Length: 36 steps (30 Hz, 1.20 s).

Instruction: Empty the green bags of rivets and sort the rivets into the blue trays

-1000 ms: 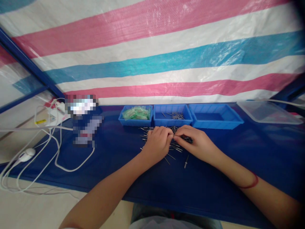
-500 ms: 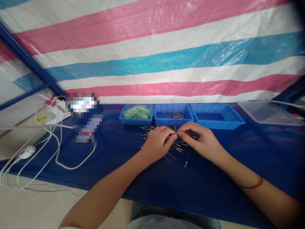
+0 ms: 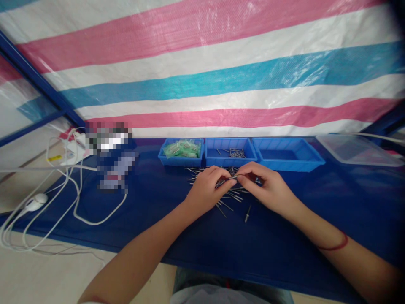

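Blue cloth-covered table point(image 3: 177, 236) carries three blue plastic bins point(image 3: 286, 153); left hand point(image 3: 207, 190) and right hand point(image 3: 268, 188) together pinch one thin metal pin point(image 3: 233, 177) above scattered grey metal pins point(image 3: 232, 198).

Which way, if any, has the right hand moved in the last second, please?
Yes, slightly: the right hand, pinching a pin with the left hand, has shifted rightward and toward the middle blue bin.

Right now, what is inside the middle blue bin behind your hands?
A few loose metal pins lie in the middle blue bin, mostly toward its right side. Its near wall hides the front strip of its floor.
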{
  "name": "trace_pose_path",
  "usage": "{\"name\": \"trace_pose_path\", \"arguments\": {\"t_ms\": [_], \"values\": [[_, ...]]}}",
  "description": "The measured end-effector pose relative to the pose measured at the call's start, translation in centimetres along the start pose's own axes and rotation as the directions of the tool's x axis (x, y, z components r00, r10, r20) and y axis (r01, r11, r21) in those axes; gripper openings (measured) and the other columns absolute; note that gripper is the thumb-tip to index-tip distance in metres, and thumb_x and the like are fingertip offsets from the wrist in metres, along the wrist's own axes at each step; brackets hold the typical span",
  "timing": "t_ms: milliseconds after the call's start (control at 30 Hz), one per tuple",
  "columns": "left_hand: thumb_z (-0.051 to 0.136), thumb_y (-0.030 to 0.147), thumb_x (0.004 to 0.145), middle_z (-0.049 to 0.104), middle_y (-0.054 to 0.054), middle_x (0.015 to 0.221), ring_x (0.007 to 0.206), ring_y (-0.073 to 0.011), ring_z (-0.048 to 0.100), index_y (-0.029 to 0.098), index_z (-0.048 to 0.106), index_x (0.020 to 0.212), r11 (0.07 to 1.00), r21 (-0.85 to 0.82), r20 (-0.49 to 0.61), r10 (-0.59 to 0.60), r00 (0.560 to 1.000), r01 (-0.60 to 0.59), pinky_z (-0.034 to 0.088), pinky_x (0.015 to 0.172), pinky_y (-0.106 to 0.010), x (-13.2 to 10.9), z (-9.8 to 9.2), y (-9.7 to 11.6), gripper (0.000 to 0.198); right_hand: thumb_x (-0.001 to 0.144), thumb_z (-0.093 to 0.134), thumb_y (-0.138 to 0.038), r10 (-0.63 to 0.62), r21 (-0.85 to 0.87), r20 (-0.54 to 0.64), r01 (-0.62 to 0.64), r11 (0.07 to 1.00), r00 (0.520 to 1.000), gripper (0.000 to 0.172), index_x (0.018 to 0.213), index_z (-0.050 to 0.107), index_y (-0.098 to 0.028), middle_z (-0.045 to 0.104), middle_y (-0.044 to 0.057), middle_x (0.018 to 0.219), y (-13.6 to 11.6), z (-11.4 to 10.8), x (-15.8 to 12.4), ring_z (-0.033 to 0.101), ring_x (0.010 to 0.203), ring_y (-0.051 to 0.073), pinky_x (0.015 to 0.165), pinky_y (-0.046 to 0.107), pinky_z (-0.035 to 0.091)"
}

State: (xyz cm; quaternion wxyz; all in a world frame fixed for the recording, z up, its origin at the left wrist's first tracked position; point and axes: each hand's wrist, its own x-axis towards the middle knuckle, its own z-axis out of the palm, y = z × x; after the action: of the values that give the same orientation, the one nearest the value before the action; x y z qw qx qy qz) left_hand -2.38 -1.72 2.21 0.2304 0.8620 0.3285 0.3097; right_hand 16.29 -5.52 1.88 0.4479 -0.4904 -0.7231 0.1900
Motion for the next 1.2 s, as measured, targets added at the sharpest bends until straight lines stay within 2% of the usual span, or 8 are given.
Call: {"name": "trace_pose_path", "arguments": {"t_ms": [133, 267, 433, 633, 833, 933, 1100, 1200], "values": [[0.053, 0.038, 0.091, 0.065, -0.004, 0.088, 0.083, -0.0165, 0.059, 0.018, 0.061, 0.090, 0.997, -0.031, -0.068, -0.080, 0.995, 0.078, 0.046, 0.077, -0.028, 0.0, -0.3, 0.1, 0.022, 0.091, 0.052, -0.031, -0.106, -0.135, 0.027, 0.108, 0.985, 0.994, 0.015, 0.085, 0.063, -0.023, 0.067, 0.005, 0.086, 0.4, -0.5, 0.5, 0.061, 0.081, 0.020, 0.075, 0.036, 0.047], [0.053, 0.036, 0.092, 0.065, -0.005, 0.092, 0.086, -0.0174, 0.059, 0.017, 0.060, 0.105, 0.994, 0.029, -0.074, -0.107, 0.992, 0.109, 0.046, 0.080, -0.030, -0.1, -0.1, -0.1, 0.025, 0.092, 0.050, -0.032, -0.195, -0.421, -0.145, 0.118, 0.899, 0.970, 0.020, 0.088, 0.066, -0.021, 0.067, 0.008, 0.088, 1.5, -1.1, 1.7, 0.059, 0.087, 0.024, 0.081, 0.041, 0.043], [0.048, 0.032, 0.094, 0.063, -0.007, 0.102, 0.097, -0.0194, 0.056, 0.018, 0.063, 0.104, 0.977, 0.202, 0.059, 0.056, 0.997, -0.066, 0.042, 0.089, -0.033, -0.3, 0.3, -0.1, 0.024, 0.093, 0.048, -0.037, -0.191, -0.637, -0.237, -0.004, 0.771, 0.953, 0.027, 0.096, 0.069, -0.020, 0.064, 0.012, 0.093, 2.9, -1.4, 2.5, 0.054, 0.090, 0.028, 0.078, 0.045, 0.040], [0.043, 0.032, 0.097, 0.064, -0.005, 0.099, 0.090, -0.0185, 0.055, 0.022, 0.068, 0.098, 0.884, 0.354, 0.298, 0.203, 0.933, -0.306, 0.039, 0.079, -0.032, 1.1, 0.8, 2.0, 0.027, 0.092, 0.049, -0.036, -0.185, -0.573, -0.257, 0.004, 0.819, 0.948, 0.026, 0.102, 0.065, -0.019, 0.064, 0.010, 0.094, 1.9, -1.8, 1.9, 0.054, 0.085, 0.026, 0.082, 0.044, 0.040], [0.049, 0.018, 0.093, 0.067, -0.007, 0.099, 0.093, -0.0222, 0.056, 0.021, 0.068, 0.099, 0.708, 0.459, 0.439, 0.344, 0.830, -0.537, 0.036, 0.071, -0.035, 3.7, 3.5, 2.9, 0.020, 0.090, 0.052, -0.031, -0.119, -0.458, -0.269, -0.018, 0.889, 0.956, 0.021, 0.103, 0.064, -0.020, 0.064, 0.008, 0.093, 0.6, -1.6, 1.2, 0.055, 0.088, 0.024, 0.083, 0.041, 0.042], [0.052, 0.016, 0.090, 0.068, -0.008, 0.093, 0.090, -0.0218, 0.057, 0.018, 0.068, 0.094, 0.649, 0.483, 0.441, 0.399, 0.804, -0.587, 0.037, 0.072, -0.035, 4.1, 4.5, 2.1, 0.016, 0.088, 0.053, -0.030, -0.087, -0.432, -0.270, -0.040, 0.901, 0.959, 0.022, 0.102, 0.065, -0.018, 0.064, 0.008, 0.093, 0.5, -1.3, 1.0, 0.055, 0.088, 0.024, 0.083, 0.040, 0.042], [0.048, 0.017, 0.094, 0.068, -0.006, 0.102, 0.095, -0.0206, 0.057, 0.023, 0.067, 0.097, 0.611, 0.474, 0.336, 0.539, 0.772, -0.634, 0.036, 0.076, -0.035, 3.3, 4.9, 0.9, 0.020, 0.088, 0.052, -0.028, -0.036, -0.407, -0.248, -0.070, 0.911, 0.968, 0.021, 0.102, 0.065, -0.018, 0.064, 0.009, 0.094, 0.9, -1.2, 1.0, 0.056, 0.088, 0.023, 0.083, 0.039, 0.043], [0.046, 0.020, 0.095, 0.066, -0.004, 0.102, 0.098, -0.0207, 0.056, 0.024, 0.066, 0.095, 0.651, 0.466, 0.313, 0.512, 0.800, -0.599, 0.037, 0.076, -0.034, 2.9, 4.5, 1.1, 0.021, 0.089, 0.051, -0.031, -0.022, -0.370, -0.240, -0.071, 0.926, 0.970, 0.020, 0.096, 0.065, -0.020, 0.066, 0.008, 0.094, 1.0, -1.7, 0.9, 0.057, 0.090, 0.023, 0.084, 0.039, 0.043]]}}
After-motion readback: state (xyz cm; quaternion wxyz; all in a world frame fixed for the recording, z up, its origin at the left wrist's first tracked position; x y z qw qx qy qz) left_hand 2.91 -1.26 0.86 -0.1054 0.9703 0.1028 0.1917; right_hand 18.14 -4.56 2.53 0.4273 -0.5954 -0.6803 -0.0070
